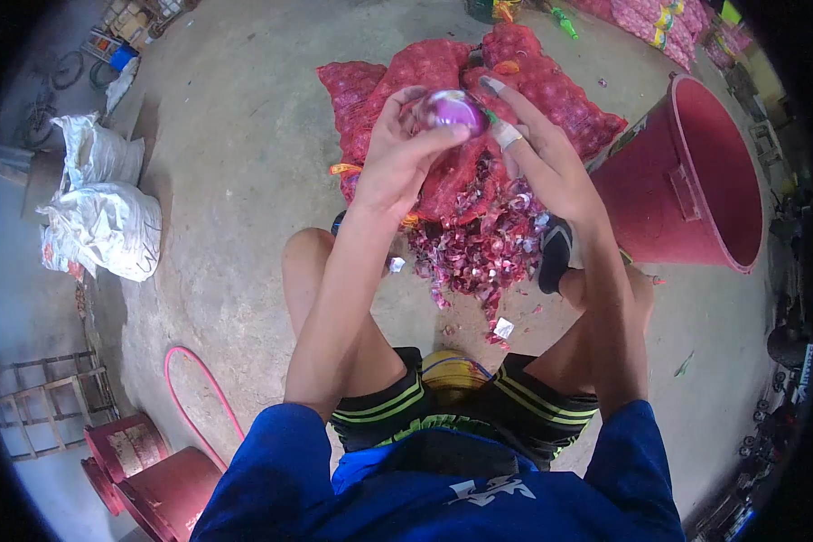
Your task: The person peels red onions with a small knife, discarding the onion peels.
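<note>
In the head view my left hand point(395, 161) is closed around a shiny red onion point(457, 112), raised above the sacks. My right hand point(551, 167) is close against the onion's right side, with pale wrapping on some fingers. A small green thing point(490, 116) shows by its fingertips; its shape is mostly hidden. Below both hands, a heap of loose red onion skins point(474, 244) lies on the floor between my feet. Behind it stand red mesh sacks point(425, 68) full of onions, partly covered by my hands.
A large red plastic bin point(641, 181) leans at the right, its mouth facing right. White sacks point(108, 230) stand at the left. Red buckets point(176, 492) and a pink hose point(199, 357) lie at lower left. I sit on something yellow point(456, 372). More onion sacks point(650, 23) are at the back.
</note>
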Available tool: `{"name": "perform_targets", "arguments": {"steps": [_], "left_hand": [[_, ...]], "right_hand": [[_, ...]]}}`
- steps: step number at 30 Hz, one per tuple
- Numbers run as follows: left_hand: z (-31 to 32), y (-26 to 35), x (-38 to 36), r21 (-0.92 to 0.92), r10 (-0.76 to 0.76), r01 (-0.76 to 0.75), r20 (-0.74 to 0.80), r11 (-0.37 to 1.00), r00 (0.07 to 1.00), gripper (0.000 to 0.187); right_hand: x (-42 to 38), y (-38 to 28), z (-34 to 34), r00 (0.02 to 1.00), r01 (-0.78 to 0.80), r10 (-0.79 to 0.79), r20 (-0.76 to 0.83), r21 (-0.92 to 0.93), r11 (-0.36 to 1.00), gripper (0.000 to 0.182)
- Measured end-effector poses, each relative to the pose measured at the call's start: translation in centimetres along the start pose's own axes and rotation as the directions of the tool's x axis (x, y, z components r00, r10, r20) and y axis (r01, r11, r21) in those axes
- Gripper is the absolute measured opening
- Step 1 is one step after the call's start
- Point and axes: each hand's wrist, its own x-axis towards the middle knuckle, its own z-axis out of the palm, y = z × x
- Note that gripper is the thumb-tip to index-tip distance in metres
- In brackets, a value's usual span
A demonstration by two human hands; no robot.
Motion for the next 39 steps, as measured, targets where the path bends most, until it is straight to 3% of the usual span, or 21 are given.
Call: {"name": "perform_targets", "arguments": {"steps": [2, 6, 8, 12, 14, 20, 23, 26, 33, 35, 39], "left_hand": [[0.0, -0.1, 0.0, 0.205, 0.122, -0.127, 0.037, 0.97, 0.992, 0.071], [0.7, 0.2, -0.1, 0.378, 0.233, -0.238, 0.059, 0.895, 0.971, 0.073], [0.6, 0.0, 0.2, 0.555, 0.441, -0.438, 0.137, 0.707, 0.887, 0.073], [0.8, 0.0, 0.4, 0.569, 0.464, -0.482, 0.189, 0.667, 0.865, 0.074], [1.0, 0.1, 0.3, 0.574, 0.503, -0.507, 0.183, 0.643, 0.845, 0.073], [1.3, -0.5, 0.4, 0.572, 0.54, -0.523, 0.159, 0.632, 0.827, 0.072], [1.5, -0.6, 0.2, 0.607, 0.531, -0.52, 0.182, 0.601, 0.827, 0.072], [1.5, -0.6, 0.1, 0.589, 0.542, -0.544, 0.204, 0.597, 0.815, 0.072], [1.5, -0.9, 0.3, 0.601, 0.533, -0.503, 0.146, 0.622, 0.833, 0.071], [1.5, -1.0, 0.4, 0.608, 0.537, -0.516, 0.169, 0.603, 0.827, 0.073], [1.5, -1.0, 0.3, 0.65, 0.547, -0.531, 0.206, 0.543, 0.812, 0.074]], "right_hand": [[-0.4, -0.9, -0.3, 0.997, 0.066, -0.067, 0.042, 0.014, 0.998, 0.058], [-0.7, -1.0, -0.3, 0.988, 0.143, -0.139, 0.06, -0.055, 0.988, 0.058], [-0.7, -0.6, -0.3, 0.968, 0.251, -0.246, 0.05, -0.174, 0.952, 0.058], [-0.8, -1.1, -0.2, 0.987, 0.159, -0.15, 0.056, -0.208, 0.965, 0.061], [-0.7, -1.5, 0.2, 0.975, 0.219, -0.224, 0.014, -0.28, 0.935, 0.057], [-0.4, -0.6, 1.3, 0.959, 0.248, -0.272, -0.075, -0.241, 0.938, 0.057], [-0.4, -1.3, 0.6, 0.983, 0.176, -0.184, -0.013, -0.239, 0.955, 0.058], [-0.3, -0.2, 0.0, 0.962, 0.269, -0.269, 0.036, -0.265, 0.926, 0.059], [-0.4, -0.6, 0.4, 0.963, 0.257, -0.269, 0.012, -0.339, 0.905, 0.06], [-0.6, -1.3, 0.1, 0.981, 0.183, -0.195, 0.007, -0.389, 0.903, 0.058], [0.1, 1.4, 0.3, 0.966, 0.229, -0.252, -0.049, -0.278, 0.933, 0.056]]}}
